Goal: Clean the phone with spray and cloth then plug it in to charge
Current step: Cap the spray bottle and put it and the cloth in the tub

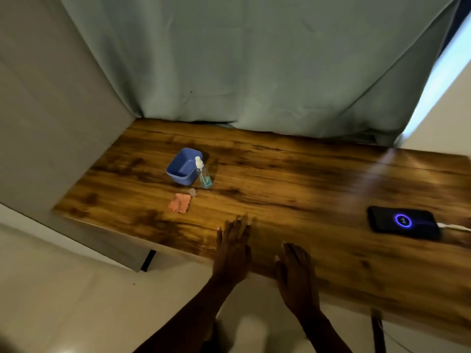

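Phone (404,222) flat on desk (280,174) at far right, screen lit with a blue charging ring; white cable (456,226) plugged into its right end and running off frame. Judged: charge step done, task at or near its end.

Left hand (233,253) and right hand (297,273) both palm-down at near desk edge, fingers spread. Grip of each fully slack, nothing held. Whether palms press the wood or hang just over it: cannot tell, some blur.

Spray bottle (204,174) upright, touching or just beside blue tub (184,167), well apart from phone. Orange cloth (180,203) crumpled in front of tub. Small clear cap (192,192), likely off the bottle, at cloth's upper right corner.

Risks, judged:
- Cable leaves over right side of desk; a snag or tug there could unseat the plug or drag the phone toward the edge.
- Bottle tall, narrow, apparently uncapped; a knock from a reaching arm could tip it and leak onto the wood.
- Loose cap could roll off desk.
- Any spray residue near the port while charging: not visible, cannot rule out.

Count:
- phone 1
- cable 1
- spray bottle 1
- cap 1
- cloth 1
- tub 1
- hands 2
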